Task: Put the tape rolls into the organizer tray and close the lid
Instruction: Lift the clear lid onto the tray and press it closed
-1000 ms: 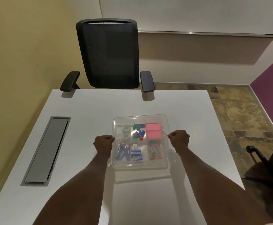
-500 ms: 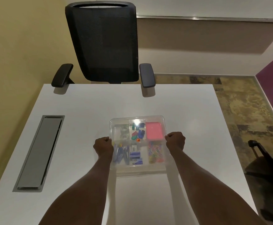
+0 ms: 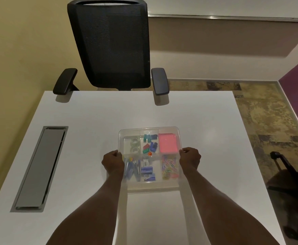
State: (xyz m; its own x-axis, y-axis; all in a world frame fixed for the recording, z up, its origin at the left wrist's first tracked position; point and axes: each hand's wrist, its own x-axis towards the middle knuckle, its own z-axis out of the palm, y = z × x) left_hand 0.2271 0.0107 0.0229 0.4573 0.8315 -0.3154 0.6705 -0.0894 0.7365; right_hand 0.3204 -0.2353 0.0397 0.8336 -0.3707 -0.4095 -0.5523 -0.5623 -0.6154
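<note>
A clear organizer tray (image 3: 153, 190) stands on the white table (image 3: 91, 117) in front of me. Two clear tape rolls (image 3: 135, 145) lie in its far left compartment. Other compartments hold coloured clips, a pink pad, staplers and paper clips. A transparent lid (image 3: 149, 129) lies over the tray; I cannot tell whether it is fully seated. My left hand (image 3: 113, 162) is closed on the lid's left edge. On the opposite edge, my right hand (image 3: 190, 159) grips the same way.
A black mesh office chair (image 3: 109, 45) stands at the table's far side. A grey cable hatch (image 3: 40, 167) is set into the table on the left. The table's right edge drops to patterned floor, where another dark chair (image 3: 293, 175) stands.
Both hands have kept their grip on the lid's sides. The lid has come down closer over the tray, and the view has shifted slightly.
</note>
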